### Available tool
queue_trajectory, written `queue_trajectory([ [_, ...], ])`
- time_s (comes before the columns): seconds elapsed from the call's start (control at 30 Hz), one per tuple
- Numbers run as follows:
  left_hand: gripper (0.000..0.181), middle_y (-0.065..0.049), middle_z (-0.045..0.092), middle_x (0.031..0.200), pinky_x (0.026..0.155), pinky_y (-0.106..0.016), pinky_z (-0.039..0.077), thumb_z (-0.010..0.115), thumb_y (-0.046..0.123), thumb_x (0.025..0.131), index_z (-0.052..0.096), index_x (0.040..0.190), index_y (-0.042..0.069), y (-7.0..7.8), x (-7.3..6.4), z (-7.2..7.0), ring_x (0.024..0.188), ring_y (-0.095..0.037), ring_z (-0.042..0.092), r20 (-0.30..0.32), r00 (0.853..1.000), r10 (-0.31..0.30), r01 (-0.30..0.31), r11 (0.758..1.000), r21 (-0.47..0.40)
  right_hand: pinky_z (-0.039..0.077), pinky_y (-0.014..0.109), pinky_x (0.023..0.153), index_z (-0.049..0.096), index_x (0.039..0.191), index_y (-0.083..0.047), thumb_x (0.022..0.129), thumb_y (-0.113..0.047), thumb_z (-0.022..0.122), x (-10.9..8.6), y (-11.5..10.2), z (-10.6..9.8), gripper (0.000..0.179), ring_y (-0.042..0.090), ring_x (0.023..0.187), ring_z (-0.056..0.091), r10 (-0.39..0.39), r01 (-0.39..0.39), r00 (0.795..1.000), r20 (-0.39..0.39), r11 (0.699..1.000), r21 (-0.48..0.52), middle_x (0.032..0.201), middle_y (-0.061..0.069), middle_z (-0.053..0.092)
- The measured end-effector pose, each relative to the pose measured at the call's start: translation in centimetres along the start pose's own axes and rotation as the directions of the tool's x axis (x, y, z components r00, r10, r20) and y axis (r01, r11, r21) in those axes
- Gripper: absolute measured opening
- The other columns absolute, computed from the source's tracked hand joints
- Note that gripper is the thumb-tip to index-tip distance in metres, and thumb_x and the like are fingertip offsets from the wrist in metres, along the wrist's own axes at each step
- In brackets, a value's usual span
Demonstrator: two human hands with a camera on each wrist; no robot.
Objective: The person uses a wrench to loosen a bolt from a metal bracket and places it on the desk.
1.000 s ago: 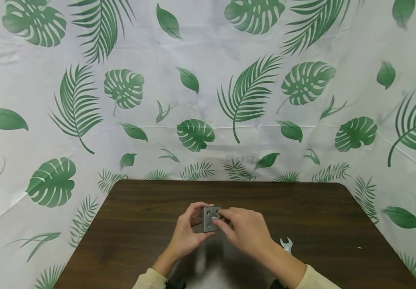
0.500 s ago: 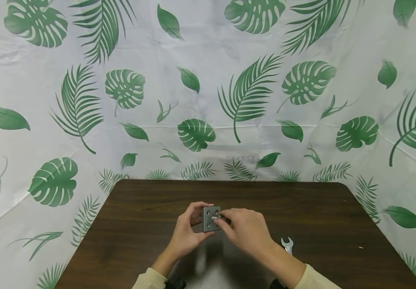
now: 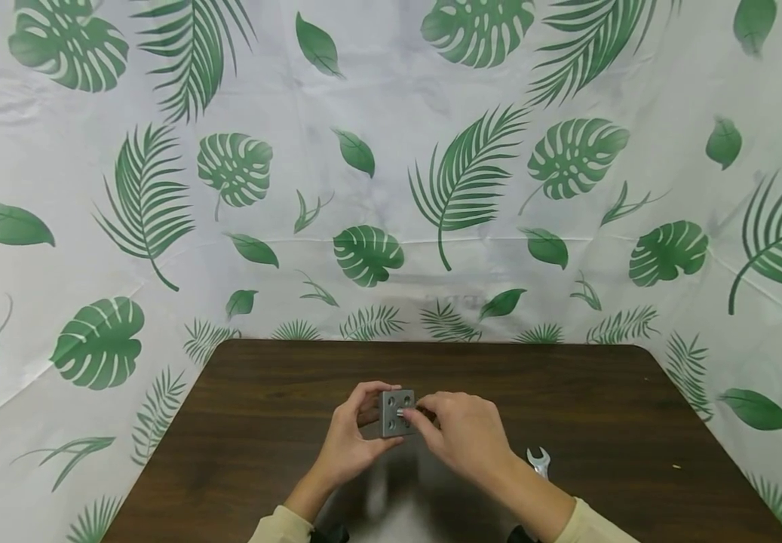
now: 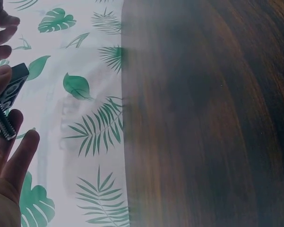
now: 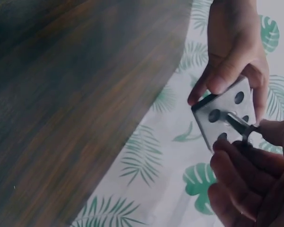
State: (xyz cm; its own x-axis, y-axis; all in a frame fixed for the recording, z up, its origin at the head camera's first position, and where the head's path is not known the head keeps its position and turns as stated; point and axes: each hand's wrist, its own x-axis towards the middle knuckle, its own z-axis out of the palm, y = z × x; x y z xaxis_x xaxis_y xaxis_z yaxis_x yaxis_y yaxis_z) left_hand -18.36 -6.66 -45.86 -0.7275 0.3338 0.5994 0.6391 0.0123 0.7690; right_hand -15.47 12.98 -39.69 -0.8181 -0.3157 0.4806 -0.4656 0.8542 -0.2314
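A square grey metal plate (image 3: 388, 426) with several round holes stands on edge in my left hand (image 3: 351, 434), thumb below and fingers above in the head view. A bolt (image 3: 400, 412) juts from the plate's face. My right hand (image 3: 468, 437) pinches its outer end between thumb and index finger. In the right wrist view the bolt's shank (image 5: 235, 122) looks smooth, with a ring-shaped piece (image 5: 247, 135) at the fingertips. A threaded shaft (image 4: 2, 122) shows beside the dark plate (image 4: 18, 80) in the left wrist view. The right fingers partly hide the plate's near corner.
An open-end wrench (image 3: 538, 460) lies on the dark wooden table (image 3: 262, 422), just beyond my right forearm, which covers its lower part. A tiny pale scrap (image 3: 676, 466) lies farther right. A white leaf-patterned cloth (image 3: 391, 188) hangs behind and at both sides.
My right index finger and thumb have shifted slightly at the bolt's end, drawing a little to the right off the plate. The left hand and plate stay nearly still.
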Motion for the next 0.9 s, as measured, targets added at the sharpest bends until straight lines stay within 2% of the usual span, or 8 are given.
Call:
queue_trajectory([
  [0.07, 0.07, -0.013, 0.062, 0.128, 0.08, -0.043, 0.057, 0.083, -0.013, 0.068, 0.049, 0.128, -0.002, 0.4, 0.0, 0.0, 0.111, -0.03, 0.064, 0.0, 1.0, 0.0, 0.0, 1.0, 0.001, 0.039, 0.02, 0.046, 0.076, 0.088, -0.024, 0.082, -0.035, 0.079, 0.0, 0.1, 0.0, 0.013, -0.003, 0.055, 0.047, -0.059, 0.059, 0.998, -0.006, 0.998, 0.004, 0.07, -0.018, 0.059],
  [0.2, 0.072, -0.014, 0.061, 0.129, 0.08, -0.042, 0.057, 0.084, -0.011, 0.068, 0.049, 0.129, 0.002, -0.5, -0.3, -0.1, 0.112, -0.028, 0.064, -0.006, 1.0, -0.011, 0.011, 1.0, 0.004, 0.047, 0.023, 0.051, 0.075, 0.098, -0.021, 0.076, -0.027, 0.085, 0.0, 0.2, 0.1, 0.025, 0.001, 0.066, 0.056, -0.177, 0.178, 0.983, -0.05, 0.984, 0.0, 0.084, -0.013, 0.064],
  [0.27, 0.072, -0.013, 0.061, 0.13, 0.081, -0.04, 0.057, 0.085, -0.008, 0.069, 0.048, 0.13, 0.005, -1.0, -0.3, -0.1, 0.113, -0.026, 0.064, -0.008, 1.0, -0.021, 0.021, 1.0, 0.002, 0.045, 0.022, 0.049, 0.075, 0.1, -0.021, 0.077, -0.03, 0.084, -0.1, 0.2, 0.1, 0.026, 0.001, 0.064, 0.054, -0.161, 0.161, 0.986, -0.05, 0.987, 0.002, 0.085, -0.013, 0.064],
  [0.43, 0.071, -0.007, 0.061, 0.132, 0.083, -0.039, 0.056, 0.085, -0.003, 0.072, 0.049, 0.132, 0.009, -1.6, -0.4, -0.2, 0.114, -0.025, 0.063, 0.002, 1.0, -0.024, 0.024, 1.0, -0.012, 0.034, 0.02, 0.043, 0.075, 0.094, -0.024, 0.087, -0.042, 0.073, -0.1, 0.0, 0.2, 0.02, -0.003, 0.05, 0.042, -0.014, 0.013, 0.999, 0.047, 1.0, 0.022, 0.065, -0.018, 0.057],
  [0.53, 0.072, -0.008, 0.061, 0.132, 0.084, -0.038, 0.056, 0.085, -0.003, 0.071, 0.049, 0.132, 0.009, -1.6, -0.4, -0.1, 0.114, -0.025, 0.063, 0.007, 1.0, -0.027, 0.027, 1.0, -0.015, 0.041, 0.022, 0.046, 0.075, 0.095, -0.023, 0.083, -0.03, 0.079, -0.1, 0.1, 0.1, 0.014, -0.001, 0.055, 0.049, -0.088, 0.087, 0.995, 0.038, 0.996, 0.016, 0.068, -0.015, 0.058],
  [0.67, 0.072, -0.013, 0.061, 0.131, 0.084, -0.037, 0.056, 0.086, -0.003, 0.071, 0.049, 0.131, 0.01, -1.5, -0.4, -0.1, 0.114, -0.025, 0.063, 0.006, 0.999, -0.036, 0.036, 0.999, -0.018, 0.046, 0.022, 0.049, 0.076, 0.104, -0.021, 0.077, -0.024, 0.085, -0.1, 0.4, 0.1, 0.029, 0.002, 0.065, 0.053, -0.199, 0.199, 0.979, -0.035, 0.98, 0.001, 0.082, -0.012, 0.062],
  [0.83, 0.072, -0.012, 0.06, 0.131, 0.083, -0.038, 0.056, 0.085, -0.004, 0.071, 0.048, 0.132, 0.008, -1.4, -0.3, -0.1, 0.113, -0.025, 0.063, 0.004, 0.999, -0.036, 0.036, 0.999, -0.015, 0.036, 0.019, 0.046, 0.077, 0.102, -0.021, 0.085, -0.037, 0.076, -0.1, 0.4, 0.0, 0.023, -0.003, 0.056, 0.045, -0.094, 0.095, 0.995, -0.013, 0.995, 0.038, 0.077, -0.015, 0.063],
  [0.9, 0.072, -0.01, 0.06, 0.132, 0.084, -0.039, 0.056, 0.085, -0.005, 0.071, 0.048, 0.132, 0.008, -1.4, -0.3, 0.0, 0.113, -0.025, 0.063, 0.006, 0.999, -0.033, 0.033, 0.999, -0.015, 0.041, 0.02, 0.048, 0.077, 0.099, -0.021, 0.085, -0.032, 0.077, 0.0, 0.4, 0.0, 0.018, -0.003, 0.059, 0.05, -0.11, 0.111, 0.994, -0.012, 0.993, 0.045, 0.079, -0.015, 0.064],
])
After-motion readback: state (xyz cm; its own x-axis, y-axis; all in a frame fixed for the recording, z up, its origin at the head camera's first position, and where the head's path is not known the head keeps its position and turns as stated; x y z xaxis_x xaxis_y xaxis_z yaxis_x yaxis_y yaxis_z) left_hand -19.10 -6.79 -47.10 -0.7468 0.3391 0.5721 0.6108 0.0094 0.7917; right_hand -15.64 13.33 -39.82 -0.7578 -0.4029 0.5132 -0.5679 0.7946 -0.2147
